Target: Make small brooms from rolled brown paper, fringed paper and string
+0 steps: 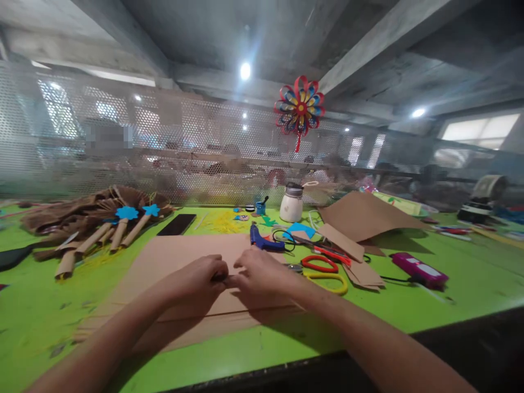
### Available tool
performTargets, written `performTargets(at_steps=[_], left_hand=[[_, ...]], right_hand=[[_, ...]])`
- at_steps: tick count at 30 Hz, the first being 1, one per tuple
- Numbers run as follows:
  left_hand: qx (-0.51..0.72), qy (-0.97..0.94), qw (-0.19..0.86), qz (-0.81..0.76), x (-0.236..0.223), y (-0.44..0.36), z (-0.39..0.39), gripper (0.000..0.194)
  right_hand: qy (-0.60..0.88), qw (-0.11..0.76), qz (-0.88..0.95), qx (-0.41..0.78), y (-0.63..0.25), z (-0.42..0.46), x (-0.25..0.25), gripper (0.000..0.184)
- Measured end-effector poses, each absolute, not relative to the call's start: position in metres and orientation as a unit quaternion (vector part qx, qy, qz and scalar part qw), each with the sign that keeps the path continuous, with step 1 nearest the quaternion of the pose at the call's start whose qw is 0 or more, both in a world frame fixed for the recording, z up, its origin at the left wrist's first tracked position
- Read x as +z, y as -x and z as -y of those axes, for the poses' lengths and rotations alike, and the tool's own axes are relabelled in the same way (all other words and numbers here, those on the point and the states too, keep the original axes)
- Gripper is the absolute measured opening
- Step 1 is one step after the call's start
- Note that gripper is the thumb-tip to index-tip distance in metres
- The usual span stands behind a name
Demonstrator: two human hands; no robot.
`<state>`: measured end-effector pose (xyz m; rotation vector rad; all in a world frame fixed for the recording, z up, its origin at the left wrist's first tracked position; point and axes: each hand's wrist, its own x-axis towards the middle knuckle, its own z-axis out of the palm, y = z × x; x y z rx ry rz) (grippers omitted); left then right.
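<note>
Pinching brown piece point(229, 281): left fingers point(220, 267), right fingers point(242, 280), closed.

This looks like a craft workshop, with brown paper sheets point(172, 262), a blue glue gun point(264, 242) and scissors point(321, 271) on a green worktable point(483, 273), a perforated partition point(192, 131) behind and concrete beams point(368, 54) overhead.

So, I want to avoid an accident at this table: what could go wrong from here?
The glue gun lies just beyond the right hand; if hot, which I can't tell, it might burn the fingers. It also lies by the far edge of the paper, so any drip could mark it. The yellow handle is close beside the right forearm, which may knock it.
</note>
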<state>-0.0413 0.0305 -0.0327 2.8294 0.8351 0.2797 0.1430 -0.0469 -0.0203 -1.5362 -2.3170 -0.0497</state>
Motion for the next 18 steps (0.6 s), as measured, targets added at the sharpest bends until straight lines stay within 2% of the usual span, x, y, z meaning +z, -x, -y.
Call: performTargets(at_steps=[13,15,18], left_hand=[[0.119,-0.950,0.091,-0.274,-0.042,0.033,-0.025,0.018],[0.119,-0.950,0.092,-0.272,-0.043,0.032,-0.027,0.022],[0.119,-0.947,0.100,-0.282,-0.039,0.033,-0.027,0.027]], right_hand=[[0.498,0.203,0.843,0.003,-0.145,0.041,-0.046,0.022],[0.499,0.225,0.837,0.010,-0.148,0.041,-0.044,0.022],[0.511,0.306,0.803,0.000,-0.161,0.042,-0.031,0.021]])
